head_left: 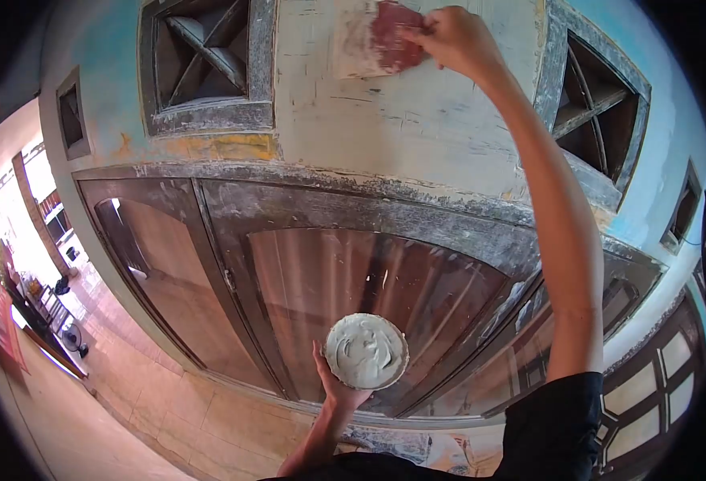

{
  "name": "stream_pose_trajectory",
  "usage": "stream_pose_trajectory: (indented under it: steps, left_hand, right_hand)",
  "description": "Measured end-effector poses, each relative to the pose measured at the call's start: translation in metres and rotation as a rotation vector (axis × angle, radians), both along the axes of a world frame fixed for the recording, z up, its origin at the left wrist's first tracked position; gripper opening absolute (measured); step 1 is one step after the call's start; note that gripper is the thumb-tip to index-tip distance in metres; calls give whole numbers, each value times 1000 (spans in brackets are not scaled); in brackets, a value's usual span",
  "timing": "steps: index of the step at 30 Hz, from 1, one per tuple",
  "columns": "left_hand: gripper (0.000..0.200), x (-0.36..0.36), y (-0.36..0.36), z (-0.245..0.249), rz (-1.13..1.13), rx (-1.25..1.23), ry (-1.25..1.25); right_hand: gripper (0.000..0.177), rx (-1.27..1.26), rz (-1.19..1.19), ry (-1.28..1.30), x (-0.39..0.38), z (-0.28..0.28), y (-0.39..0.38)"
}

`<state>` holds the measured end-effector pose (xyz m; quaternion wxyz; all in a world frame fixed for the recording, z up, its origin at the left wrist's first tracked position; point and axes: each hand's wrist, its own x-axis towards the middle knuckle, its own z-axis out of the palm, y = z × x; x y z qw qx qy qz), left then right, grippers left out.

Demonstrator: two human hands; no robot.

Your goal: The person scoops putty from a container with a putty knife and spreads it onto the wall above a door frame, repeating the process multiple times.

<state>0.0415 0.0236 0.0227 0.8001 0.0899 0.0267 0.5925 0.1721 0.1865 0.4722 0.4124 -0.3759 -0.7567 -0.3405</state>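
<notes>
My right hand (451,40) is raised high and closed around a flat reddish putty scraper (399,36), which lies against the pale wall panel (417,128). Whitish smears cover the scraper's left part. Low in front of me, my left hand (338,383) supports a round bowl (405,377) from below and at its left side. Pale grey-white putty (365,349) fills the bowl, its surface swirled. Most fingers of the left hand are hidden behind the bowl. Thin dark cracks and scratches mark the panel below the scraper.
Wooden vents with crossed slats (209,56) flank the panel, another vent (597,104) being on the right. Below runs a worn wooden frame with glass panes (313,272). A tiled floor (169,401) leads left to a fan (72,337) and a bright opening.
</notes>
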Motion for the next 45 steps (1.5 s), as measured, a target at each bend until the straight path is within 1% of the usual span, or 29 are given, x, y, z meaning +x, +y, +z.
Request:
stream_pose_trajectory:
  steps: [2, 4, 5, 7, 8, 10, 12, 14, 15, 17, 19, 20, 21, 22, 24, 27, 29, 30, 31, 32, 33, 34, 35, 36, 38, 39, 40, 42, 45]
  left_hand:
    - [78, -1, -1, -2, -8, -36, 1]
    - [78, -1, -2, -3, -2, -49, 15]
    - [79, -2, -2, -3, 0, -60, 32]
    - [79, -2, -2, -1, -2, -50, 17]
    - [78, -1, -3, -1, -4, -49, 2]
    - [79, 1, -4, -1, 9, -61, 17]
    - [79, 3, -3, 2, 23, -62, 33]
    - [77, 6, -4, 8, -7, -20, -85]
    - [77, 7, -4, 7, -6, -19, -87]
    - [78, 8, -2, 5, 12, -37, -72]
    - [79, 5, -3, 3, 6, -24, -45]
    - [80, 4, -3, 2, -2, -6, -21]
    - [80, 3, -3, 0, 0, -6, -22]
    - [80, 2, -3, -1, -9, -23, -26]
    - [79, -2, -3, -3, -15, -41, -30]
    - [78, -2, -3, -3, -45, -39, -22]
    - [79, 1, 0, -4, -45, -44, -52]
    - [79, 2, -1, -3, -45, -40, -49]
    - [79, 3, -2, 1, -19, -23, -52]
    - [79, 3, -3, 3, 9, -6, -57]
    - [79, 3, -2, 5, 14, 1, -61]
    - [79, 2, -3, 6, 18, -15, -72]
    - [79, 1, -5, 5, 21, -36, -82]
    - [79, -1, -5, 5, 25, -39, -82]
    - [78, -3, -4, 4, 8, 1, -66]
    - [78, -3, -3, 1, 9, 1, -66]
    - [78, -4, -1, -3, 9, -22, -58]
    - [79, -8, -2, -4, 8, -43, -43]
    - [77, -8, -3, -3, -28, -66, -40]
  right_hand:
    - [47, 173, -118, -92, 36, 1, -5]
    - [33, -171, -341, 15, 66, 10, -31]
    - [33, -169, -340, 18, 79, 10, -44]
    - [42, -292, -59, 128, 90, 10, -65]
    - [42, -292, -60, 128, 86, 10, -63]
    - [39, -120, 195, 73, 50, 6, -63]
    - [38, -132, 173, 111, -6, 14, -56]
    - [38, -163, 142, 171, -52, 31, -45]
    - [38, -163, 142, 169, -58, 35, -39]
    - [40, -120, -30, 148, -64, 39, -28]
    - [42, 14, -249, 78, -31, 46, -5]
    - [40, 62, -291, -83, -9, 44, -13]
    - [38, 91, -55, -41, 36, 40, 11]
    - [38, -186, -288, 27, 53, 42, -13]
    - [39, -246, -65, 99, 93, 32, -37]
    - [36, -256, 41, 162, 75, 29, -50]
    - [35, -169, 300, 33, 25, 33, -34]
    - [36, -64, 159, 44, -1, 36, -19]
    - [35, -179, 192, 142, -33, 40, -35]
    - [33, -155, 105, 138, -58, 44, -29]
    - [36, -214, 117, 207, -74, 46, -28]
    - [36, -213, 121, 203, -75, 48, -28]
    - [38, -171, -1, 199, -75, 49, -27]
    - [40, -129, -124, 197, -73, 51, -23]
    - [44, 59, -196, 52, -28, 57, -4]
    - [42, -38, -364, 73, -11, 59, -15]
    - [39, 197, 94, 21, 29, 35, -4]
    - [45, -153, -91, 32, 76, 61, -7]
    - [45, -178, -10, 103, 58, 57, -35]
